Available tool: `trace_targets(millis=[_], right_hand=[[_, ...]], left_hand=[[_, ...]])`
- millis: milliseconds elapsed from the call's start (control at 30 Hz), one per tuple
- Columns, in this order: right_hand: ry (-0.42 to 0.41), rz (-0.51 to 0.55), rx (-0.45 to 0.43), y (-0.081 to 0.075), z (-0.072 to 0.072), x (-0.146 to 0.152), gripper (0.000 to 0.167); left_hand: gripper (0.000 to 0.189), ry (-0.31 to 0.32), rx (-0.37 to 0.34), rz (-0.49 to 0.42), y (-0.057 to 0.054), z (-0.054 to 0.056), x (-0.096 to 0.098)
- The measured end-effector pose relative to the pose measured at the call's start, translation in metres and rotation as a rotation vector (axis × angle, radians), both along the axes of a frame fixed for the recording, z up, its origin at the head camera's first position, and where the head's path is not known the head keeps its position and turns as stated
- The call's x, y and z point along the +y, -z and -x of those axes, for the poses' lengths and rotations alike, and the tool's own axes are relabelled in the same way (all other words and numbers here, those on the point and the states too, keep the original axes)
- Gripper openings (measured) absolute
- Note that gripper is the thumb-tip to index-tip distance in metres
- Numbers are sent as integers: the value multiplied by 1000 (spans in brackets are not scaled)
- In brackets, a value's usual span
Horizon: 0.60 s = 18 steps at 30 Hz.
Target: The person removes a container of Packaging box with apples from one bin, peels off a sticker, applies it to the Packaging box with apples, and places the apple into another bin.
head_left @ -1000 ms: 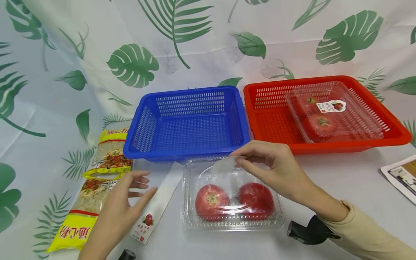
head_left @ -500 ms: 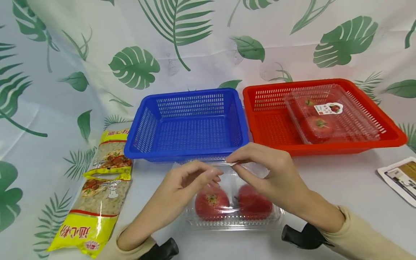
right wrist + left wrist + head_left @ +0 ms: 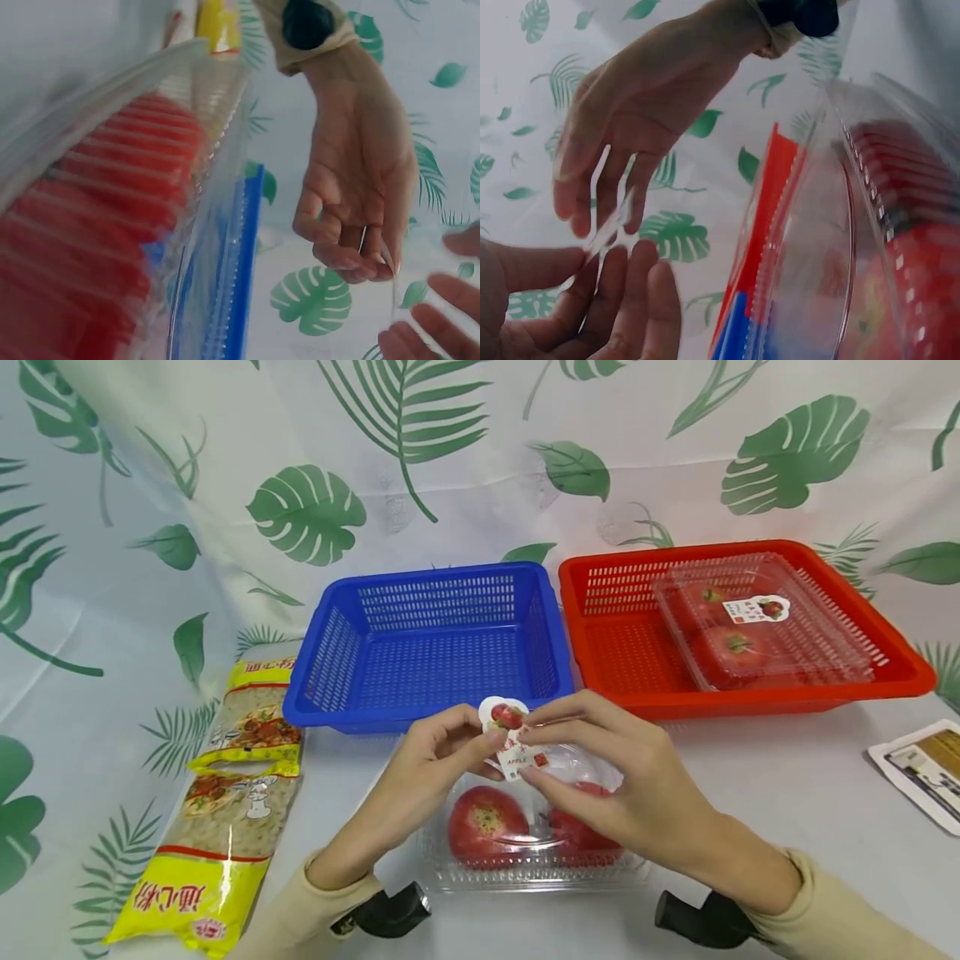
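A small white sticker label (image 3: 513,752) with red fruit on it is raised over the clear plastic clamshell box (image 3: 536,881). My left hand (image 3: 431,777) pinches the label's left side between thumb and forefinger, as the right wrist view also shows. At its right edge, the fingertips and thumb of my right hand (image 3: 615,777) take the label from above and below. Inside the closed box are two red tomatoes, the left tomato (image 3: 487,827) plain to see and the right tomato (image 3: 585,827) partly covered by my right hand.
Behind the box stand a blue basket (image 3: 558,635) and a red basket (image 3: 622,652), which holds another labelled clamshell box (image 3: 817,643) of tomatoes. Two yellow food packets, the nearer packet (image 3: 202,852) in front, lie left. A white packet (image 3: 922,768) lies far right.
My left hand has come rightward from beside the white strip to the label. The label, pale side showing earlier, now shows its printed face, with both hands at it.
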State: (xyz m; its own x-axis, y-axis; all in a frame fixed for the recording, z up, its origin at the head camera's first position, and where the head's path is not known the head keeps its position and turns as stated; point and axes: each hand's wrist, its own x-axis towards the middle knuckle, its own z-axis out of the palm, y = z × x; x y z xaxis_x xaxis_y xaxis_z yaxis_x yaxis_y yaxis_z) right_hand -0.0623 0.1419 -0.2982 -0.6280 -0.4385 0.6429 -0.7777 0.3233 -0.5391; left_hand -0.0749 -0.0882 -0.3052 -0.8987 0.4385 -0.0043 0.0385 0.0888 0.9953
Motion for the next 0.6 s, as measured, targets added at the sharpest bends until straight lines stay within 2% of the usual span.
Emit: trace_targets(millis=[100, 167, 233, 300, 400, 600], right_hand=[[27, 40, -177, 0, 2, 4, 49], [21, 49, -328, 0, 5, 6, 51], [2, 43, -479, 2, 7, 8, 50], [-3, 18, -581, 5, 8, 9, 46], [-16, 2, -642, 13, 10, 10, 36], [-42, -43, -630, 23, 12, 7, 27]], left_hand=[[19, 27, 46, 74, 2, 1, 0], [17, 43, 93, 136, 4, 1, 1], [17, 50, 138, 194, 7, 1, 2], [17, 46, 174, 244, 9, 1, 3], [17, 40, 213, 302, 12, 2, 4], [15, 62, 250, 380, 19, 4, 3]])
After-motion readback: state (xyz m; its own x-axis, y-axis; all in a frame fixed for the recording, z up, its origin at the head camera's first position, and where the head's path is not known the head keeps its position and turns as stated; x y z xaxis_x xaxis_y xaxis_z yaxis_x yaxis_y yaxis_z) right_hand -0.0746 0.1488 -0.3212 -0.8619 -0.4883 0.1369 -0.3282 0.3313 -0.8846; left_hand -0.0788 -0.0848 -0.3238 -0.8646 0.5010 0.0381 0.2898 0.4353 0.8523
